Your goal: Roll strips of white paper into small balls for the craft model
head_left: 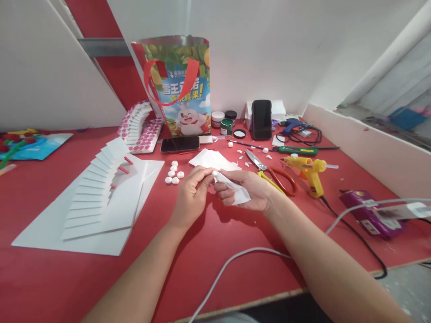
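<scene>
Both hands meet over the middle of the red table [215,251]. My right hand [251,190] is closed round a crumpled piece of white paper [235,190]. My left hand [193,193] pinches the upper end of that same paper with thumb and fingertips. Several small white paper balls [174,172] lie just left of the hands. More white paper sheets [210,159] rest on the table behind the hands.
A white stepped paper model [97,197] lies on a white sheet at left. Scissors with red handles [274,172], a yellow glue gun [310,170], two phones [180,143], paint jars [226,126] and a printed bag [182,85] stand behind. A purple device [370,215] and cables lie at right.
</scene>
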Tool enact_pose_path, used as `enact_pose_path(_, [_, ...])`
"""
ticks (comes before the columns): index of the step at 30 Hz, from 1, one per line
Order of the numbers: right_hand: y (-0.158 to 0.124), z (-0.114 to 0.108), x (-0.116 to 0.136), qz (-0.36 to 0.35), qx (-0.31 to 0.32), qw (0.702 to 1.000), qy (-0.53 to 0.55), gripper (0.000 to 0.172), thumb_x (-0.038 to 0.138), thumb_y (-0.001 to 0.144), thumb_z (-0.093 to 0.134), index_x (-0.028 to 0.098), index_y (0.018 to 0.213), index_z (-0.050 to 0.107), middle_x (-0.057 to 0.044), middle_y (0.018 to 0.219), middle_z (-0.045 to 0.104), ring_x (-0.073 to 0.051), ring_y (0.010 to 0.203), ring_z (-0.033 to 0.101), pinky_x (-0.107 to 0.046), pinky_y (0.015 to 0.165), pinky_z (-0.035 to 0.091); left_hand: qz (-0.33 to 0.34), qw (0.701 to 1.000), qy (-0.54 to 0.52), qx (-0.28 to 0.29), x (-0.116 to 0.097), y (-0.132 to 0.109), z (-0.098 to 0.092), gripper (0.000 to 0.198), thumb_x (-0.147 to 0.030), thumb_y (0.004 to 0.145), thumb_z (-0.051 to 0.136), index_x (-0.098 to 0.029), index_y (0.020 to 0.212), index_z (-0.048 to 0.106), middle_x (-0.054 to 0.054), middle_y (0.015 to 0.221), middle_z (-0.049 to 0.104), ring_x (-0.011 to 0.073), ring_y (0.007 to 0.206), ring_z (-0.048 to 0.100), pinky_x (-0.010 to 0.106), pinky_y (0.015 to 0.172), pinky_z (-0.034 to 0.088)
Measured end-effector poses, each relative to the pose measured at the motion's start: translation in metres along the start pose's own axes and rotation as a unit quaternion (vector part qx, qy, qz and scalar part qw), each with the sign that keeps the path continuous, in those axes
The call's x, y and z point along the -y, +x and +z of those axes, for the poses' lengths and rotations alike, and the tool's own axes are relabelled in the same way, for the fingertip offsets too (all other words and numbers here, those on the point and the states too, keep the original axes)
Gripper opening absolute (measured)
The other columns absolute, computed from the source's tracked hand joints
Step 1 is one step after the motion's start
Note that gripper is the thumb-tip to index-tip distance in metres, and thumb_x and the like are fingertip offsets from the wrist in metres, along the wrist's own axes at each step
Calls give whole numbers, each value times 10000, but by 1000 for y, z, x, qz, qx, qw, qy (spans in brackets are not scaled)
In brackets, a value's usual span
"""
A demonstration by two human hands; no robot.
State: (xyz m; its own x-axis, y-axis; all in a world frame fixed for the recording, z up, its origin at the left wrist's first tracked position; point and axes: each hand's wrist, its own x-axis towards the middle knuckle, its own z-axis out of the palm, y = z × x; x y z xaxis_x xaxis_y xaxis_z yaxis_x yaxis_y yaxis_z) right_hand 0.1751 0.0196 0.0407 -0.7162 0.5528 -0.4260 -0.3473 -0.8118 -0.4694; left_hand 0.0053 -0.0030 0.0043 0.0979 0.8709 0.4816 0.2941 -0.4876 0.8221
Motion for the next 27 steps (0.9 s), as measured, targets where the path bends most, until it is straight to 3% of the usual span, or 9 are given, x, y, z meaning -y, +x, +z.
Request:
enact_pose_path(3, [1,-2,0,-28,-5,999,-30,235,254,1033,424,147,871,556,31,660,437,-49,481,303,-127,435,301,-39,999,-28,-12,0,0,2,175,-251,968,576,-182,987,736,34,885,664,152,819,621,259,771,505])
enact_pose_path(7, [2,-3,-3,-109,-20,989,-102,239,290,886,715,161,814,527,68,614,405,-34,490,261,-128,445,245,-96,993,-64,-30,-2,0,4,173,-288,940,617,-178,983,744,24,849,665,138,745,605,251,719,511])
enact_pose_path(10, [2,-3,-4,-144,-38,975,-163,370,331,741,854,161,792,530,75,597,451,-26,493,273,-149,455,240,-124,988,-75,-43,-3,0,5,183,-312,920,639,-176,971,750,33,872,689,143,759,613,253,719,520])
enact_pose_path(15, [3,-3,-5,-175,-91,943,-267,425,428,716,846,181,815,515,59,610,543,-42,485,362,-182,472,261,-152,982,-104,-50,-6,-2,6,183,-320,899,652,-180,949,760,20,803,681,147,725,612,257,689,524])
enact_pose_path(19, [7,-1,-11,-248,-186,853,-420,322,452,825,712,194,820,519,38,595,581,-97,518,487,-223,522,342,-181,974,-121,-56,-6,-2,7,194,-329,906,651,-186,959,770,-2,736,651,129,687,592,238,669,509])
enact_pose_path(23, [11,1,-19,-312,-256,754,-518,266,413,881,611,198,744,532,38,550,545,-112,525,467,-244,533,317,-198,970,-118,-78,-4,-2,9,200,-340,889,674,-175,952,768,1,727,663,140,708,607,246,688,514])
enact_pose_path(27, [13,6,-27,-356,-311,668,-574,207,282,835,592,212,676,481,43,558,497,-113,539,413,-257,531,279,-178,976,-94,-84,-3,-5,14,203,-337,909,653,-175,980,752,33,848,715,171,801,656,278,754,540])
